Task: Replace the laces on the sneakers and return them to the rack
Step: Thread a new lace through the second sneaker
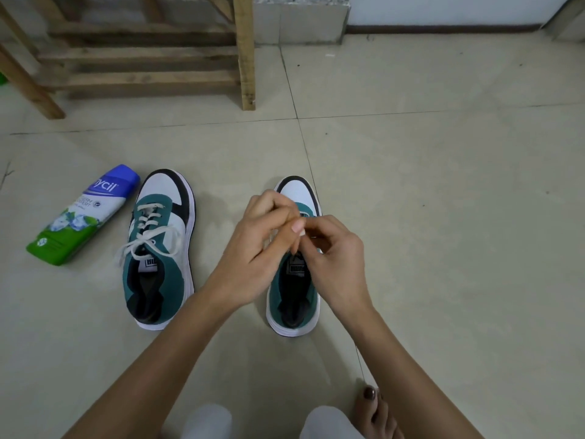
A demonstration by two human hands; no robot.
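Job half done: one laced sneaker (160, 248) sits tied on the tiled floor as the left hand (253, 236) and right hand (334, 248) pinch a white lace (305, 233) over the second sneaker (299, 191). Both shoes are still off the wooden rack (243, 58) behind.

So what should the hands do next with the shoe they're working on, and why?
Probably pull the lace snug and finish it into a bow. Both the left hand and right hand pinch the lace above the tongue of the sneaker on the right, while the other sneaker already carries a tied white lace, and neither is on the rack yet.
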